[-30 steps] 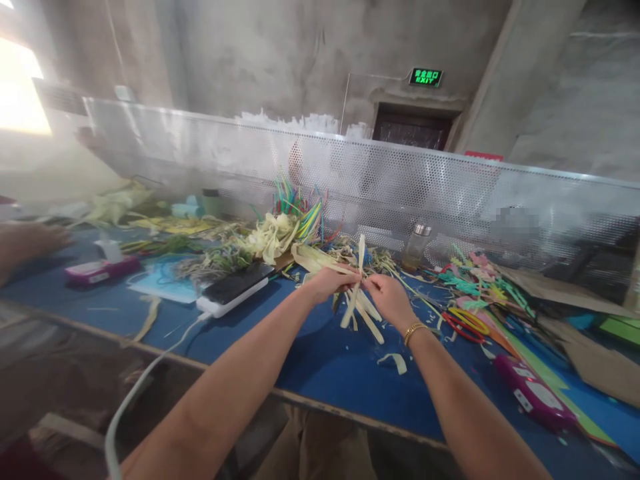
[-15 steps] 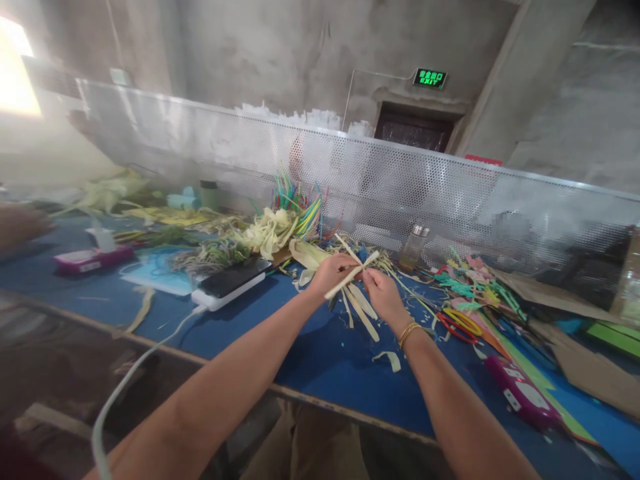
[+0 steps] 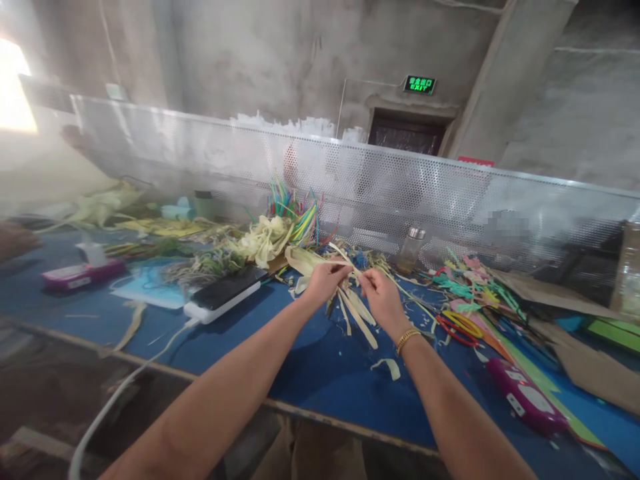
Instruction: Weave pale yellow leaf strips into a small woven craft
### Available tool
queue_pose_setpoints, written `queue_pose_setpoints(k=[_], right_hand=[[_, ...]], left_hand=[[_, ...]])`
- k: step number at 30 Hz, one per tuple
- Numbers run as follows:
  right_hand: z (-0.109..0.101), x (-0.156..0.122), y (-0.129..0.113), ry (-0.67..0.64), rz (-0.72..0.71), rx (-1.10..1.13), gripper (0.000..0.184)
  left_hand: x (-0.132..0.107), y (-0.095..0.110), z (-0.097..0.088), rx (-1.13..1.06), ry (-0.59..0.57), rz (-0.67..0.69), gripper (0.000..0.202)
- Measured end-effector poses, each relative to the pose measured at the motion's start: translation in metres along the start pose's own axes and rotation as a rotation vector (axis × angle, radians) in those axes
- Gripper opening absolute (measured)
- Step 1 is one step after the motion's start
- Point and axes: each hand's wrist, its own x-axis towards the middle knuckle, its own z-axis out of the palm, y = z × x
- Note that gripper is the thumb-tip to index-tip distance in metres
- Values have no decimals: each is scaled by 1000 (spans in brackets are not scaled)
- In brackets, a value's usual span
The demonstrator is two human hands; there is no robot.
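Note:
My left hand (image 3: 326,281) is closed, its fingertips pinching pale, flat strips that look like dried corn husk. Close on its right, my right hand (image 3: 384,299), with a gold bracelet (image 3: 407,339) at the wrist, is also closed, its thumb and finger pinched at the end of a pale husk strip (image 3: 342,262) running between the hands. The exact grip is partly hidden by the fingers. Below the hands, several loose husk strips (image 3: 361,321) fan toward me over the blue table (image 3: 320,373). A broad husk leaf (image 3: 299,259) lies behind my left hand.
To the left lie a black phone on a white block (image 3: 225,293) with a cable, and a purple power strip (image 3: 83,273). On the right are scissors (image 3: 463,327), another purple power strip (image 3: 525,395) and coloured stems. A bottle (image 3: 412,250) stands near the perforated metal screen (image 3: 360,193).
The thick husk strip that slanted across both hands now lies nearly level between them. My right hand has shifted slightly lower, and the whole view has moved a little.

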Motion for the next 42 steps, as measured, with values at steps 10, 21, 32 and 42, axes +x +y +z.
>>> queue_pose_setpoints(k=[10, 21, 32, 42], right_hand=[[-1, 3, 3, 48, -184, -49, 19], [-1, 3, 1, 168, 14, 123, 21], [2, 3, 4, 182, 59, 126, 16], [-10, 2, 3, 187, -224, -240, 12]], left_hand=[[-4, -2, 10, -311, -14, -172, 24], [-6, -5, 14, -364, -172, -219, 30], [-8, 2, 12, -320, -207, -135, 25], [-7, 0, 11, -460, -109, -310, 33]])
